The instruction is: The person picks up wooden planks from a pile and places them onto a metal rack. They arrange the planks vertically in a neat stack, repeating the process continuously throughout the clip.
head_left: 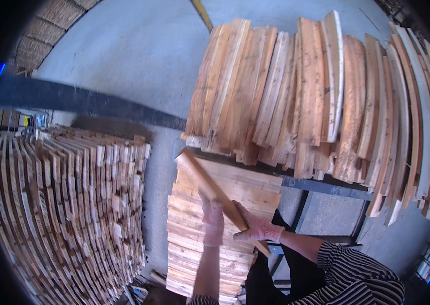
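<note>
Holding the board slantwise above the low stack, the right hand is closed about its nearer part; the left hand touches its left edge, but how far its fingers close cannot be told. Sound handling would, in judgement, call for hands spaced wider and the board kept level. Noted nearby: the tall stack at left, the dark beam, and the boards heaped at upper right, close to the far end and the likeliest obstruction.
</note>
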Available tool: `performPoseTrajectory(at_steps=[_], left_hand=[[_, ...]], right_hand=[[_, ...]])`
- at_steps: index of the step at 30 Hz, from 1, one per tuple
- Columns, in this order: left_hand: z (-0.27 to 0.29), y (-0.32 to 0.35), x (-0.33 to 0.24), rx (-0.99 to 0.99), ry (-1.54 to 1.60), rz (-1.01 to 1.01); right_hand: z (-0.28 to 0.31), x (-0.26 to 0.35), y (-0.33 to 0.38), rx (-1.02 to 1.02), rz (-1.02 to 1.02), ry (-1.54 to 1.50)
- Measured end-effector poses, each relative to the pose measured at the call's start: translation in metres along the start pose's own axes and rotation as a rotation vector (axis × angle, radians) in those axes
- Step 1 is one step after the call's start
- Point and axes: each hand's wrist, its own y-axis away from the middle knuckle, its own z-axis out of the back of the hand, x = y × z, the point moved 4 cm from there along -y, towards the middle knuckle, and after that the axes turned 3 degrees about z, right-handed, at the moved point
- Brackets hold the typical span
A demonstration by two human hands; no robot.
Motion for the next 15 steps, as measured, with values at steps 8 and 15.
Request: performPoseTrajectory(at_steps=[8, 15], left_hand=[[-0.094, -0.255, -0.051, 0.138, -1.134, -0.24], [-0.104, -0.282, -0.039, 0.216, -0.814, 0.279]], right_hand=[[0.078, -0.029, 0.068, -0.373, -0.104, -0.876], [0.123, -0.057, 0.12, -0.393, -0.083, -0.771]])
